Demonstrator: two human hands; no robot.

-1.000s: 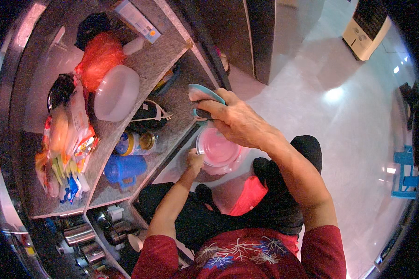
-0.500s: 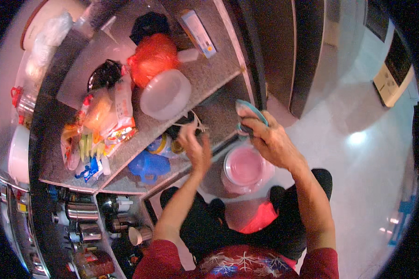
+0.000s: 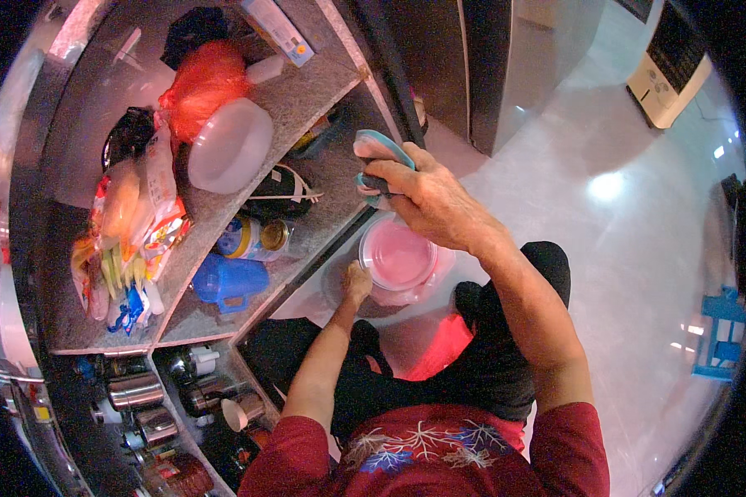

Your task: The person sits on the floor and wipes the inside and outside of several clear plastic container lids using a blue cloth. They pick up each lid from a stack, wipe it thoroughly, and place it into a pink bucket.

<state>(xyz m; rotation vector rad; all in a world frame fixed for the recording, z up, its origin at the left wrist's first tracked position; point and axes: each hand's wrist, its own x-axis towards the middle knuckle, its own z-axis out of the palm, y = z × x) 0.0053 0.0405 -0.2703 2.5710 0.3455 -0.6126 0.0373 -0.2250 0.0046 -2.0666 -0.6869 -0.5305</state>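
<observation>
My right hand (image 3: pixel 431 197) is closed around a teal-rimmed clear plastic piece (image 3: pixel 381 149), with a second teal edge below it; its exact kind is hard to make out. On the floor in front of me stands a round clear plastic tub (image 3: pixel 399 253), which looks pink inside. My left hand (image 3: pixel 356 282) is at the tub's left rim with its fingers curled in against it. The tub sits on a crumpled clear plastic wrapping (image 3: pixel 406 291).
To the left, an upper shelf holds a translucent bowl (image 3: pixel 230 147), a red plastic bag (image 3: pixel 210 87) and several food packets (image 3: pixel 133 224). Below are a blue jug (image 3: pixel 230 280), a gold-lidded jar (image 3: pixel 275 235) and a black corded item (image 3: pixel 280 192). A blue stool (image 3: pixel 719 335) stands far right.
My left hand has come down from beside the shelf to the tub's rim. My right hand still holds the teal-rimmed piece. The whole view has shifted, with the shelf now further left.
</observation>
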